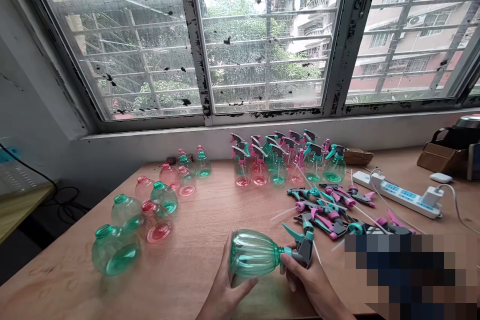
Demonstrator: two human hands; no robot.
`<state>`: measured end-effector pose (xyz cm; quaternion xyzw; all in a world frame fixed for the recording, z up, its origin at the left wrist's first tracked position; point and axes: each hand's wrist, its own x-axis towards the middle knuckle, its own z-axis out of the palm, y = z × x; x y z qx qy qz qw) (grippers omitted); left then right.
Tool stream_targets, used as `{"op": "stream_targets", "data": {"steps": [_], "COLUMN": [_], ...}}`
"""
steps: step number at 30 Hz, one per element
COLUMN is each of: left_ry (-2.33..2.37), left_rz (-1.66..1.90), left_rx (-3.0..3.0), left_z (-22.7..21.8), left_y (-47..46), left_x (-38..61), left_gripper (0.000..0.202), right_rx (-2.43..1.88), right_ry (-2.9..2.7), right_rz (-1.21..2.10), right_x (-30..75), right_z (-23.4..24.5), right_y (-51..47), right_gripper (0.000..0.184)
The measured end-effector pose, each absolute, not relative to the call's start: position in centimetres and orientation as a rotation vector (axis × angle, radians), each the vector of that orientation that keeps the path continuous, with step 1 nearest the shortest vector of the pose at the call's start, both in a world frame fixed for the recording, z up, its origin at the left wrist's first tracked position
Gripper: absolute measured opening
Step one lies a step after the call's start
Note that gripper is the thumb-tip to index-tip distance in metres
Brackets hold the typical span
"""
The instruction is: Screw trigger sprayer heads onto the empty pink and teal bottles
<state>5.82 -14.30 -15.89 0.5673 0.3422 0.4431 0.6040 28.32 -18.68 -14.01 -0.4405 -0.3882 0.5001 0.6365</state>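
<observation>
Hands nearest: left hand [227, 285] half open, fingers against the base of a green bottle [253, 252], thumb standing off it. Right hand [305, 277] closed, thumb and fingers pinching the collar where the spray head [305, 247] meets the neck. Bottle lies sideways between the hands, near side of table, base left, head right.

Rest, big to small: barred window [262, 35] across the far side, frame paint flaking. Wooden table [225, 205] below it. Cluster of headed spray bottles [278, 175], far, upright, green and pink. Open-necked bottles [116, 252] in a loose band, near left to far. Loose spray heads [333, 210] heaped right. Cardboard box [431, 156] far right. Power strip [397, 195] right, plugs in.
</observation>
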Motion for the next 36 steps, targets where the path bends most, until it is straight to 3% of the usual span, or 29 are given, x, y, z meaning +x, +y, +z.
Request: {"op": "stream_targets", "data": {"steps": [12,18,24,36], "left_ry": [0.729,0.752,0.709,0.706], "left_rz": [1.027,1.028,0.99,1.03], "left_rx": [1.3,1.281,1.304,1.272], "left_z": [-15.3,-15.3,-14.0,-15.7], "left_y": [-14.5,-14.5,-14.6,-14.6], "left_x": [6.0,5.9,6.0,5.9], "left_gripper": [0.104,0.116,0.091,0.106], "right_rx": [-0.979,-1.0,-1.013,-0.994], "right_ry": [-0.926,-0.925,-0.932,-0.892], "right_rz": [1.167,1.163,1.148,1.158], "right_x": [28.3,28.3,28.3,28.3], "right_z": [-14.2,-14.0,-13.9,-13.6], "right_y": [-18.7,-18.6,-18.8,-18.7], "right_gripper": [0.044,0.043,0.043,0.044]}}
